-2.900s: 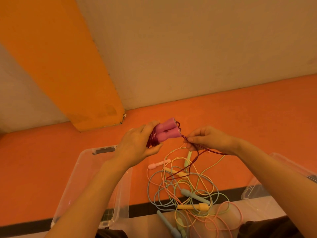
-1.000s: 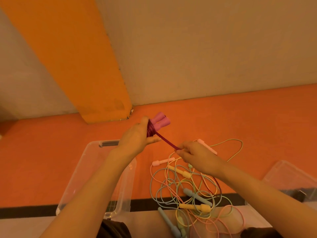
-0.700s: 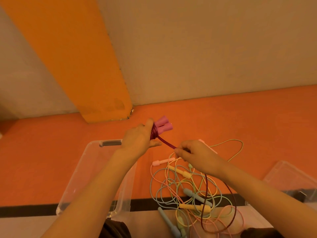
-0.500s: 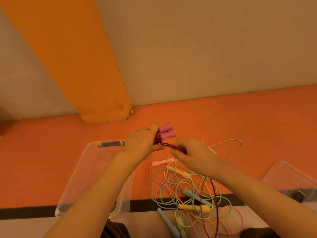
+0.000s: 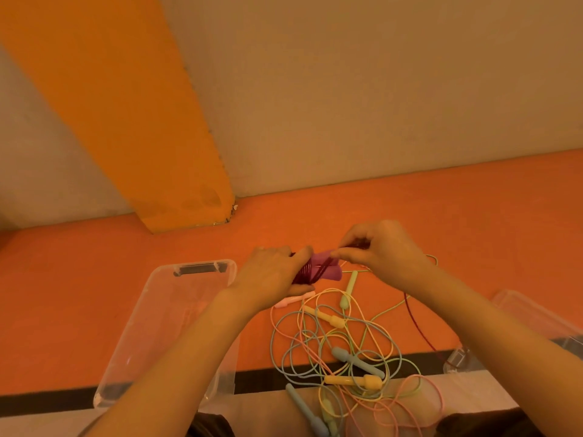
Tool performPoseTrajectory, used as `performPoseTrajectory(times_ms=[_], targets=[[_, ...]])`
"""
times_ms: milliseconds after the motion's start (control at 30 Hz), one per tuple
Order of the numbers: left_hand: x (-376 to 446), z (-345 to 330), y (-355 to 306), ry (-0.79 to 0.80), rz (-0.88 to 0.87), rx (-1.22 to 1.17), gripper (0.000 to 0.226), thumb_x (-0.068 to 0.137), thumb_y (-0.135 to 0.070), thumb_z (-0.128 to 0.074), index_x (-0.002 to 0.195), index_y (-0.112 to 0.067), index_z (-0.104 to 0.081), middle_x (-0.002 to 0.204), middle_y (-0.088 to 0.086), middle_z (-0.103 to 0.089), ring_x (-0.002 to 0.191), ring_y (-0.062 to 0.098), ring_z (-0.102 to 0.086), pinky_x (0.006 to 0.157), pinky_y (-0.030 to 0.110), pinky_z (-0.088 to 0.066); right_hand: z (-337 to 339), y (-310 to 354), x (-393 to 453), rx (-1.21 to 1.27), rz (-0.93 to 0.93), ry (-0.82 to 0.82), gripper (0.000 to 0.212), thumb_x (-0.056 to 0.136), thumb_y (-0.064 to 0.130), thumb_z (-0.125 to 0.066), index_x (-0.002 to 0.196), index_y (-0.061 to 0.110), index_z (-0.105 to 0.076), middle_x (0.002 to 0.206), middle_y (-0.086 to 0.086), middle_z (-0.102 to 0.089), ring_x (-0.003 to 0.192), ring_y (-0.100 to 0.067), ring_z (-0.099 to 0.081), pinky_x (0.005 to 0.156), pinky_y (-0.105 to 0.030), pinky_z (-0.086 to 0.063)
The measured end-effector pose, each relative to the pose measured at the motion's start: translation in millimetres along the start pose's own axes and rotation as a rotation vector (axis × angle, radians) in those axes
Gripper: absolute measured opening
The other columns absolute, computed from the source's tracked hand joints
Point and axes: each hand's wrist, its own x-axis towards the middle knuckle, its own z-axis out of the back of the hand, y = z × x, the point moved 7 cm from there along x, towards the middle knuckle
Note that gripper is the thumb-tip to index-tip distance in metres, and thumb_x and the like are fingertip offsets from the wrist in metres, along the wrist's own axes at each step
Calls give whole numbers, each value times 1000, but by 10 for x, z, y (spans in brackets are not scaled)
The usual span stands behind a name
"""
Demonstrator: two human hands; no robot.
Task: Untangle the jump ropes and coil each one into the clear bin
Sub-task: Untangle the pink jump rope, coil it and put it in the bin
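Left hand (image 5: 271, 275) clenched round magenta rope handles (image 5: 326, 269), above floor beside clear bin (image 5: 151, 326). Right hand (image 5: 383, 250) pinching dark cord (image 5: 416, 326); cord end hidden behind forearm. Pastel rope tangle (image 5: 340, 345) partly cut off below.

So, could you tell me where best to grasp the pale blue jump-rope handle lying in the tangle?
Grip the pale blue jump-rope handle round its slim shaft toward the lower-right free end, coming from above: it lies flat atop the cords, and its bulbous upper-left end feeds into the tangle.
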Motion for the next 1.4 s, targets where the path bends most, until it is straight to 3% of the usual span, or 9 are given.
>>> performPoseTrajectory(times_ms=[267,467,533,633,800,900,1000,1233,1400], targets=[[-20,-13,-20,-5,-19,9,68,89,-66,-42,142,-25,-27,104,5,-57,93,28,-57,65,31,-29,25,-5,-13,81,-18,210,12,88,20,-66,87,10,-72,70,5,-66,64,-5,-59,58,-19,-43],[-39,86,-241,-120,-196,-40,65,80,-63,-58,126,-18,-46,77,3,-59,64,24,-60,56,29,-30,94,-76,45,49,-19,139,15,90,23,-63,86,10,-70,70,10,-61,60,4,-52,55,-12,-37],[-54,139,-320,-208,-227,-62,63,79,-64,-49,121,-17,-47,72,-1,-58,59,20,-59,52,26,-35,113,-100,61,114,-27,116,14,89,21,-64,83,9,-70,70,9,-62,60,5,-52,56,-10,-37],[-62,213,-397,-286,-238,-116,70,78,-66,-39,121,-10,-44,80,1,-65,65,20,-63,57,29,-46,102,-149,72,173,-45,108,13,89,20,-65,78,15,-69,65,9,-59,55,5,-49,54,-10,-36],[-75,304,-491,-364,-250,-149,76,80,-63,-44,129,-4,-37,78,3,-63,64,20,-60,58,30,-43,33,-241,107,239,-65,104,14,87,21,-67,78,12,-71,73,-20,-65,57,-10,-49,55,-25,-39],[-76,294,-548,-363,-318,-93,73,84,-60,-40,141,-16,-28,75,5,-58,62,22,-56,56,30,-39,-5,-251,112,279,-68,110,12,87,19,-67,78,13,-72,66,-9,-64,55,-5,-48,51,-17,-38],[-77,281,-592,-327,-353,-20,61,84,-59,-34,137,-29,-36,70,4,-53,59,22,-53,56,29,-32,-77,-290,121,273,-82,136,12,86,18,-67,78,11,-72,65,-5,-62,55,-4,-48,52,-15,-38],[-111,302,-482,-308,-311,-169,58,86,-62,-38,131,-25,-39,76,1,-55,65,20,-56,58,30,-40,-74,-368,106,376,-92,125,22,79,26,-70,67,7,-70,58,-8,-51,52,-7,-39,49,-18,-31],[-120,381,-318,-334,-267,-264,61,85,-62,-43,133,-25,-37,81,2,-58,68,20,-58,62,30,-44,-3,-449,80,426,-125,117,27,75,41,-63,61,19,-71,53,-9,-43,52,-15,-35,47,-21,-28]])
